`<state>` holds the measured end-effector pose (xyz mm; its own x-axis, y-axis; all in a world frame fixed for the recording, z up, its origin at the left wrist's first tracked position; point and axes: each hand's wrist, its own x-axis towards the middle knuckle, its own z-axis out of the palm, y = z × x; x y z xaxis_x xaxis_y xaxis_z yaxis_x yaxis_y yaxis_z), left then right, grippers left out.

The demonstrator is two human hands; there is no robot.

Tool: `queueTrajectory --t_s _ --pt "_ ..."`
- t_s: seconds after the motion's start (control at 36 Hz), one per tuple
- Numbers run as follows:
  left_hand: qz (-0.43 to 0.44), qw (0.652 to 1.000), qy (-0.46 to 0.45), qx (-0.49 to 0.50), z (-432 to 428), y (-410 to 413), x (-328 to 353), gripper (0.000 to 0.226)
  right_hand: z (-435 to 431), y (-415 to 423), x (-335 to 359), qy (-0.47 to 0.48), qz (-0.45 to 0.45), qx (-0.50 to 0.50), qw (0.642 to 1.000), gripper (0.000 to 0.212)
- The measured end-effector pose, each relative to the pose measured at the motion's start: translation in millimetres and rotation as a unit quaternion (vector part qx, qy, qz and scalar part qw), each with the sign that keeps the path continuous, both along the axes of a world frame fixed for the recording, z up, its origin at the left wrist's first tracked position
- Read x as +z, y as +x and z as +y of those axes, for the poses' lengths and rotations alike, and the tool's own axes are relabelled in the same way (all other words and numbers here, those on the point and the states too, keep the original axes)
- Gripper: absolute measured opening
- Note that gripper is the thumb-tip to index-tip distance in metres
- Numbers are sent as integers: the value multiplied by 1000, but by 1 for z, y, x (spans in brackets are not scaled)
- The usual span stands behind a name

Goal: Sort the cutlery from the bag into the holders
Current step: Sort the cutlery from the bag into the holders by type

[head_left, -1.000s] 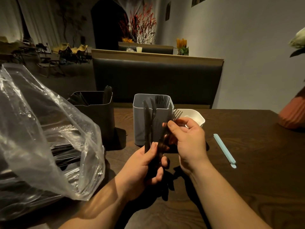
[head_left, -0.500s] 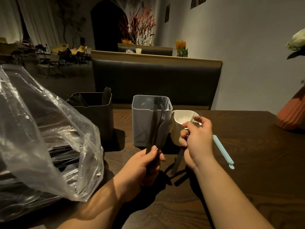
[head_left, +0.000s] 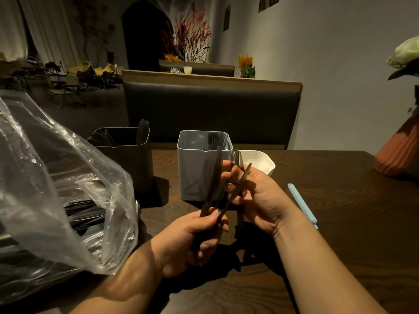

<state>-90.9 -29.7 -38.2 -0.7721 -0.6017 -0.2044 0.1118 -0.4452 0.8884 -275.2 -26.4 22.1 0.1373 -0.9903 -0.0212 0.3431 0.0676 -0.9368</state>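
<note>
Cutlery [head_left: 214, 177] is standing nearly upright in my left hand [head_left: 195, 236], which is gripping the handles, tips leaning toward the grey holder [head_left: 195, 168]. My right hand [head_left: 256, 196], nearer the white holder [head_left: 260, 159], is pinching one of them.

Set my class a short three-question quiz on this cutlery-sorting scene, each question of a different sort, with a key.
1. True or false: forks stand in the grey holder.
2. The left hand grips: A) black cutlery; B) the plastic bag; C) the white cup.
3. Fill in: the light blue stick lies on the table to the ___ of the right hand.
Key: 1 true; 2 A; 3 right.
</note>
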Motion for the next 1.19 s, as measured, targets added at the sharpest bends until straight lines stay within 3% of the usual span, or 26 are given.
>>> queueTrajectory --t_s 0.08,0.19,0.31,0.36,0.53,0.64,0.81,1.0,1.19 --pt "-6 1000 -8 9 -1 -1 -1 29 0 3 1 -20 55 -36 998 20" --pt "-3 999 -14 48 0 -4 -1 26 -3 13 3 1 41 -95 995 25" --pt "-14 998 -20 66 -1 -5 -1 26 -8 19 2 0 141 -137 981 25" --pt "3 998 -13 64 -1 -4 0 30 -11 21 6 -8 148 -150 977 26" --pt "29 994 -45 93 0 -5 0 38 -30 15 42 -108 -30 -219 969 25" --pt "33 990 -52 129 -2 -6 3 48 -51 7 74 -195 -55 -245 948 25" --pt "79 987 -8 138 -9 -2 2 63 -84 19 98 -238 -33 -250 938 19" --pt "141 975 53 163 -14 3 1 44 -102 21 103 -235 -115 -235 936 19" --pt "112 969 12 220 -14 -1 2 27 -108 24 74 -168 164 -259 937 25"
